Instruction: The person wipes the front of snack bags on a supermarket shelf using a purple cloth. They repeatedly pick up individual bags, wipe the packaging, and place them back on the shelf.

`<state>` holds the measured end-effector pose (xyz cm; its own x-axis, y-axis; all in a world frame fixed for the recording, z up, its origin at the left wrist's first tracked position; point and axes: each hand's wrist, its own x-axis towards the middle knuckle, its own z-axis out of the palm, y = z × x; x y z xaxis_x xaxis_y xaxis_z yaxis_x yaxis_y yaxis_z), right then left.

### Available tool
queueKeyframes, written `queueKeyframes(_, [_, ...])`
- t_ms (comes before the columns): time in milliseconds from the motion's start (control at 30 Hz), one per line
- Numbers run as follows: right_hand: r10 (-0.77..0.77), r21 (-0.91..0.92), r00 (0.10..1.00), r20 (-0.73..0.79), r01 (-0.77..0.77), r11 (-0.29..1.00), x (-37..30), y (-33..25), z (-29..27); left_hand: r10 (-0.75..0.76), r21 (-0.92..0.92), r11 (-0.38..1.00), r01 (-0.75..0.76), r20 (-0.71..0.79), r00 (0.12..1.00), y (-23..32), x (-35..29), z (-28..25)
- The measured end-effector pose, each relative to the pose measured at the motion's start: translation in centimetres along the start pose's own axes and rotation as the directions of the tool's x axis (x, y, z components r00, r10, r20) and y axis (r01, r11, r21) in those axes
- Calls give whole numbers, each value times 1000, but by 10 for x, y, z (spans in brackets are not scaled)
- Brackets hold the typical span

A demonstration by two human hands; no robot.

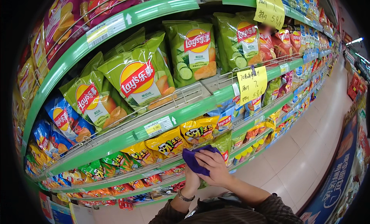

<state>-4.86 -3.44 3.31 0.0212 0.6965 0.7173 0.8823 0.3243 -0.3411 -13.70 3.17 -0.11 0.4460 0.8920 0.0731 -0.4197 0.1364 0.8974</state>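
In front of the lower shelves, a green bag of potato chips (224, 143) is held up, partly covered by a purple cloth (195, 161). My right hand (216, 169) lies over the cloth from the right, its fingers curled across it and pressing it against the bag. From below left, my left hand (191, 181) holds the bag; the cloth and bag hide most of its fingers. A bracelet or watch (186, 197) circles my left wrist.
Green-edged shelves (185, 121) curve across the view. Larger green chip bags (139, 79) stand above my hands, and yellow snack bags (166, 143) sit just left. Yellow handwritten price cards (252, 85) hang from the shelf edges. A tiled aisle floor (293, 158) runs along the right.
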Motion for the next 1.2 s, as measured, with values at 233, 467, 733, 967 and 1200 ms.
queueKeyframes(233, [109,-146,990,-86,-121,982,3,16,-5,-98,-213,972,95,-6,995,11,-5,4])
queueKeyframes(467, [86,10,972,-221,-86,996,-5,42,-10,-117,-218,971,96,-82,990,26,-11,15])
queueKeyframes(733, [108,7,984,-140,-108,994,-4,20,-5,-90,-82,993,87,-26,996,33,-5,-4])
queueKeyframes(967, [525,322,841,-131,-464,825,-6,45,19,-157,-159,976,151,-30,987,30,-8,-30])
queueKeyframes(1200, [856,979,483,185,-16,-203,-50,80,21,-125,-220,970,99,-109,986,59,-6,-53])
